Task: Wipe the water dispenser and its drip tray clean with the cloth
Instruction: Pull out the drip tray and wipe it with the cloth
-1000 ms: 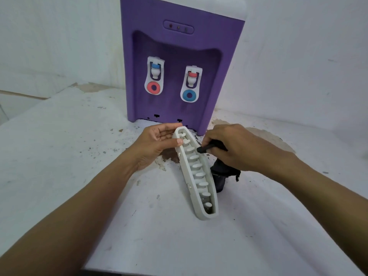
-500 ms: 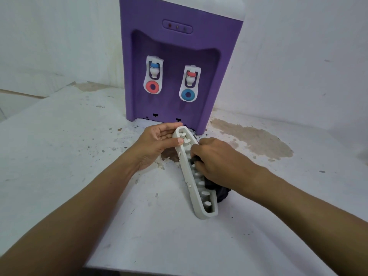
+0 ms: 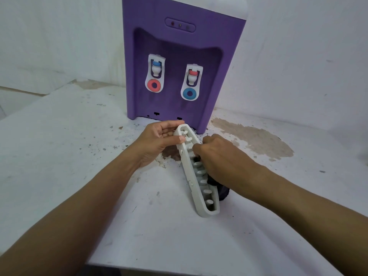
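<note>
The purple water dispenser (image 3: 179, 46) stands at the back of the white table, with two white taps on its front. In front of it the grey-white drip tray (image 3: 191, 176) is tipped up on its long edge, its pegged inside facing right. My left hand (image 3: 159, 140) grips the tray's far end, thumb on the rim. My right hand (image 3: 221, 158) holds a dark cloth (image 3: 221, 191) and presses it into the tray's inside, near the upper middle. Most of the cloth is hidden under that hand; a dark bunch shows behind the tray.
The white table (image 3: 59, 156) is speckled with dirt near the dispenser and has a large brown stain (image 3: 254, 138) to the right. White walls close in behind and to the right. The table's front edge runs along the bottom of the view.
My right hand moved left with the cloth from beside the tray into its inside and now rubs slightly higher along the pegs. The left hand and tray stayed in place.
</note>
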